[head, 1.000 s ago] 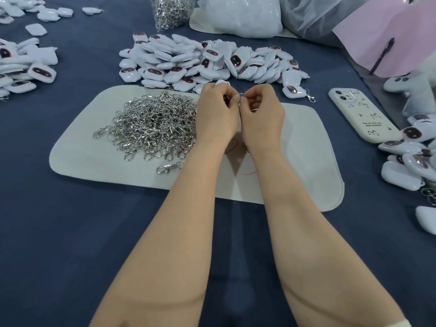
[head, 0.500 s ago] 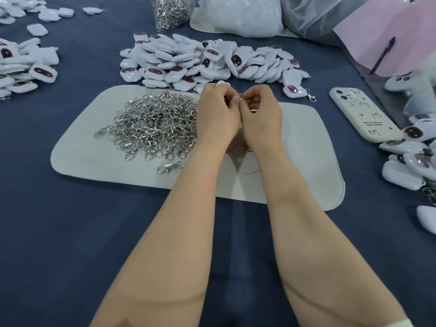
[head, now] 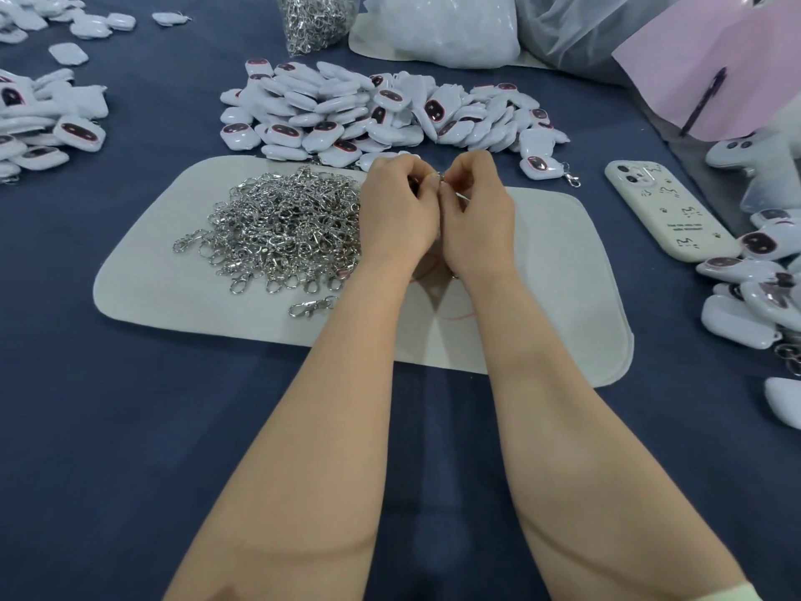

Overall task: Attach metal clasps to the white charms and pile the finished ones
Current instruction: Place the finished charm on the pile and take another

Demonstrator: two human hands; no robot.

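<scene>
Most charms [head: 346, 110] seem unclasped beside heaped clasps [head: 286, 223], with few finished ones [head: 756, 275] piled, while left hand [head: 396, 214] and right hand [head: 477, 219] together pinch one clasp [head: 441, 176].

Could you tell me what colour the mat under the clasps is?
Off-white mat, clearest in the head view.

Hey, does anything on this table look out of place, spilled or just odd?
Nothing is spilled or damaged. One loose clasp lies apart from the clasp heap on the mat, and a phone sits beside the charms on the right. A red thread also lies on the mat.
</scene>
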